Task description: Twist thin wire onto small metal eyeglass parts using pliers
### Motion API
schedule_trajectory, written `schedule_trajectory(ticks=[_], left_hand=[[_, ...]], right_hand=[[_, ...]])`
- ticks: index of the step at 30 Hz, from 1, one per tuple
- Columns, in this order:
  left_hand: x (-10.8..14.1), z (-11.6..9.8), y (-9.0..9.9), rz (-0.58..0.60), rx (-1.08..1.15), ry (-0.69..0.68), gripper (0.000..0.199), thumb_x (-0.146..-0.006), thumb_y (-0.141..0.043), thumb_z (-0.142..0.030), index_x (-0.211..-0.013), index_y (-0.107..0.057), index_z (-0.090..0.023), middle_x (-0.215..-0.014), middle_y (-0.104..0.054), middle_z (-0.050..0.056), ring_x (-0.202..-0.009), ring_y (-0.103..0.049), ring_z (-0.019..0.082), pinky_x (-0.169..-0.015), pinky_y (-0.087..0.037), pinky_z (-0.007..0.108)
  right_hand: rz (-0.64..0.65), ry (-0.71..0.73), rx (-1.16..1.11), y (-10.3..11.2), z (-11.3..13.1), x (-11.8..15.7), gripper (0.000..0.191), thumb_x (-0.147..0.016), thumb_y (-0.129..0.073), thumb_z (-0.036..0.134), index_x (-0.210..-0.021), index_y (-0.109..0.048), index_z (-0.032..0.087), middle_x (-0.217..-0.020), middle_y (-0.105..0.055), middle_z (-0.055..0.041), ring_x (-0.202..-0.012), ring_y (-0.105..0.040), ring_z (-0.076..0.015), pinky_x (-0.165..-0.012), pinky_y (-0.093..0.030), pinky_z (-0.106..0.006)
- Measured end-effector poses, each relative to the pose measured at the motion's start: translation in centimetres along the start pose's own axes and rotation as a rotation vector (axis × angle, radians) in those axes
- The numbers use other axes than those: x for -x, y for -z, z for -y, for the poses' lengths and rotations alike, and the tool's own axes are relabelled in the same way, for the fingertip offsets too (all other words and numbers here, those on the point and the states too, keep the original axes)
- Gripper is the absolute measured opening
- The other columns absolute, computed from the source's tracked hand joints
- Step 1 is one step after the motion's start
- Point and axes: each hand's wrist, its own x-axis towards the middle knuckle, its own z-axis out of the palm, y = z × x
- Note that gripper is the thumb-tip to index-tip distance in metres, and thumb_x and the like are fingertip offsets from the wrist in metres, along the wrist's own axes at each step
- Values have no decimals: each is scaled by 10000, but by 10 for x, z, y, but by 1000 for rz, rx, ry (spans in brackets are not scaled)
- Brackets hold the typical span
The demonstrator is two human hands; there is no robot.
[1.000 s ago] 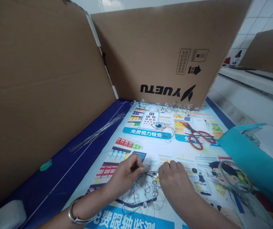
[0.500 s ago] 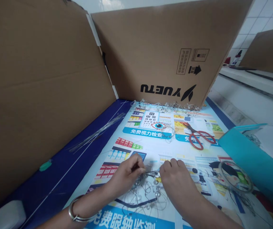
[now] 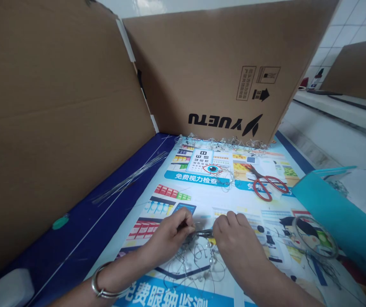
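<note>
Red-handled scissors (image 3: 261, 176) beyond | wire coil (image 3: 335, 247) rightward | left hand (image 3: 173, 230) pinches beaded wire (image 3: 212, 256) | right hand (image 3: 234, 236) grips pliers (image 3: 206, 233)

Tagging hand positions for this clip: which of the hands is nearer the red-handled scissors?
Right. The right hand is on the near side of the red-handled scissors, slightly left; the left hand is farther left.

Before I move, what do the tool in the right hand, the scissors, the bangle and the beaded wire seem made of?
Tool: metal, by its grey sheen; grips hidden.
Scissors: dark blades, probably steel; evenly red handles, plastic or coated.
Bangle: polished silvery metal, from its bright highlights.
Beaded wire: thin curled strands, likely metal; clear beads, glass or plastic.
</note>
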Motion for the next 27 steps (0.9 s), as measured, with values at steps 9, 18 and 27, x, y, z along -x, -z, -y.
schedule_trajectory(ticks=[9,18,27], left_hand=[[1,3,0,-1,-18,-12,107,-806,-456,-94,-733,-455,-171,-726,-529,-8,-667,-481,115,-617,-372,240],[2,4,0,-8,-4,-65,129,-814,-469,-99,-717,-432,-177,-741,-535,0,-680,-487,116,-625,-376,237],[4,6,0,-14,11,-92,114,-827,-475,-130,-728,-451,-181,-750,-551,8,-680,-498,116,-620,-388,235]], right_hand=[[66,-47,-60,-2,-12,3,107,-741,-539,64,-779,-583,153,-743,-559,-69,-733,-465,-219,-634,-281,-348],[36,-39,-117,-6,-10,4,101,-745,-549,72,-745,-561,172,-734,-556,-50,-719,-459,-209,-632,-271,-336],[23,-33,-135,-7,-9,3,104,-752,-533,67,-743,-554,169,-716,-548,-52,-702,-461,-207,-610,-262,-333]])
